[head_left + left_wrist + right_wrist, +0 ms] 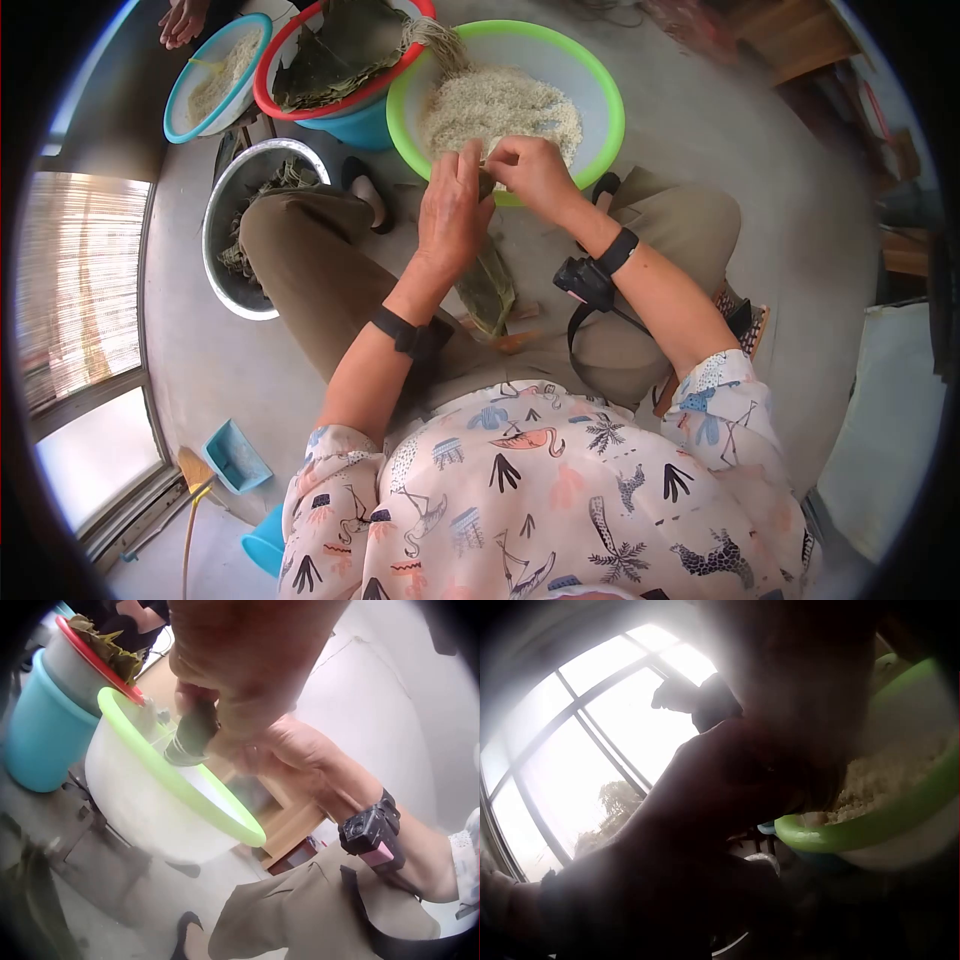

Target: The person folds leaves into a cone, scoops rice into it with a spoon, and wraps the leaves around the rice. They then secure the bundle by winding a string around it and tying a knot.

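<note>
My left hand (pixel 455 205) grips a folded dark green leaf wrap (pixel 487 285), whose long end trails down between my knees. The right hand (pixel 530 170) pinches the top of the same wrap at the near rim of a green basin (pixel 600 90) filled with white rice (pixel 500 105). In the left wrist view the leaf wrap (pixel 193 735) pokes out below my left hand (pixel 247 667), just over the green rim (pixel 187 795), with the right hand (pixel 292 750) beside it. The right wrist view is backlit; the basin (pixel 870 825) and rice (pixel 885 776) show at right.
A red basin (pixel 340 45) of leaves sits on a blue bucket (pixel 37 727) behind the green one. A metal basin (pixel 225 200) stands by my left knee. At the far left are a blue-rimmed rice bowl (pixel 215 75) and another person's hand (pixel 182 20).
</note>
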A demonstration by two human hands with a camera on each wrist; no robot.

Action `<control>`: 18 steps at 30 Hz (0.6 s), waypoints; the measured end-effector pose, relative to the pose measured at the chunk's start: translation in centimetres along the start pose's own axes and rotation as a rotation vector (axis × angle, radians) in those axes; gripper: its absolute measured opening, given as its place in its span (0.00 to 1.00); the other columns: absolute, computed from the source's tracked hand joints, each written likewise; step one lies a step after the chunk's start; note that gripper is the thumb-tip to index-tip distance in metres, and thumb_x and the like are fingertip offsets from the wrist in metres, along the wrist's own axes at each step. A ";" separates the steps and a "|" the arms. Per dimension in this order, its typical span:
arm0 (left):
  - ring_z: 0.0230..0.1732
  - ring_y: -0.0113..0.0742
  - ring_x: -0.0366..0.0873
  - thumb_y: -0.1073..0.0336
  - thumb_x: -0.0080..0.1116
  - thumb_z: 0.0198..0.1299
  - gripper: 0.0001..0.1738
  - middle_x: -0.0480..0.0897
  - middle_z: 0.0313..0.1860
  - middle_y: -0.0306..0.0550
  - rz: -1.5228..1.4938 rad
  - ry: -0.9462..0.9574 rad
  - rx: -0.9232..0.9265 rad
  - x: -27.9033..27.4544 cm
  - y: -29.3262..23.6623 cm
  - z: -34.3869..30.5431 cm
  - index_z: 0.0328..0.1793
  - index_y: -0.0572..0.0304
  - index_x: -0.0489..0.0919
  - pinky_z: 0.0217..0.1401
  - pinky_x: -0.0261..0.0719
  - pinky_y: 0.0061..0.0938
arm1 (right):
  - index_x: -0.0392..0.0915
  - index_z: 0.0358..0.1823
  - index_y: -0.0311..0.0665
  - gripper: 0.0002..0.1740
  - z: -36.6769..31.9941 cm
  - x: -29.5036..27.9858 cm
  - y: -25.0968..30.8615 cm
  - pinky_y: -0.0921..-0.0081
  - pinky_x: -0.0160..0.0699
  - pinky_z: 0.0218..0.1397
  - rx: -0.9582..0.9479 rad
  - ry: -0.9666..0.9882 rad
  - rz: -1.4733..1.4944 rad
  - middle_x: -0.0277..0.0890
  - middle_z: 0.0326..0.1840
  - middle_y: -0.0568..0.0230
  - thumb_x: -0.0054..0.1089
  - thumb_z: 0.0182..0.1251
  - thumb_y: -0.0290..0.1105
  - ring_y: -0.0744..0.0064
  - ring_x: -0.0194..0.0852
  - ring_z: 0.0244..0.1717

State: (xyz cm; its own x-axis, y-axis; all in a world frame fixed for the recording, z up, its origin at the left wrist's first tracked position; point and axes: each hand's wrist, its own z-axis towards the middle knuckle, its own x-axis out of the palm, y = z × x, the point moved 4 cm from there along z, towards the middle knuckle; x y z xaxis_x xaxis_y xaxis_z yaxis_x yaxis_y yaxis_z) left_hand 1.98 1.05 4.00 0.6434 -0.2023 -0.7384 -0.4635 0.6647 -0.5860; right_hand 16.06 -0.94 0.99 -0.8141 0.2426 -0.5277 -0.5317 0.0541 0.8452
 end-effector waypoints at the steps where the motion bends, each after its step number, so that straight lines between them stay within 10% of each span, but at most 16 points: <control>1: 0.47 0.56 0.72 0.80 0.64 0.39 0.40 0.71 0.43 0.56 -0.011 0.005 -0.005 0.0 0.0 0.1 0.64 0.61 0.64 0.47 0.74 0.43 | 0.81 0.31 0.34 0.08 0.1 0.2 -0.7 0.67 0.76 0.34 0.133 0.018 0.133 0.81 0.30 0.53 0.63 0.54 0.31 0.60 0.80 0.28; 4: 0.47 0.56 0.72 0.80 0.65 0.39 0.42 0.71 0.43 0.56 -0.013 -0.002 -0.008 0.3 0.1 -0.1 0.66 0.62 0.63 0.48 0.74 0.43 | 0.81 0.32 0.33 0.09 -0.4 0.6 -2.1 0.72 0.77 0.32 0.392 0.078 0.416 0.81 0.27 0.57 0.62 0.56 0.32 0.70 0.79 0.26; 10: 0.49 0.60 0.72 0.77 0.66 0.40 0.42 0.72 0.45 0.59 -0.033 0.022 -0.053 1.0 0.9 -0.1 0.66 0.63 0.63 0.50 0.74 0.43 | 0.80 0.33 0.31 0.09 0.6 0.8 -2.6 0.76 0.76 0.28 0.113 0.113 0.167 0.77 0.22 0.61 0.61 0.59 0.31 0.76 0.78 0.22; 18: 0.52 0.58 0.72 0.74 0.69 0.41 0.44 0.70 0.47 0.58 -0.048 0.040 -0.081 -0.4 0.2 -0.3 0.67 0.63 0.60 0.53 0.75 0.41 | 0.77 0.34 0.35 0.06 -0.3 -0.1 0.5 0.83 0.69 0.25 0.443 0.131 0.507 0.73 0.24 0.73 0.61 0.64 0.30 0.84 0.70 0.22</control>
State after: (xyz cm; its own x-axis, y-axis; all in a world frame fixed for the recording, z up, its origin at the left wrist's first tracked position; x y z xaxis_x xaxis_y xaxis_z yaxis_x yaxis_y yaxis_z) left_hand 1.50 1.06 4.06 0.6420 -0.2617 -0.7207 -0.4816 0.5938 -0.6446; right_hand 15.81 -1.21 1.39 -0.9735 0.2249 -0.0403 0.0453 0.3628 0.9308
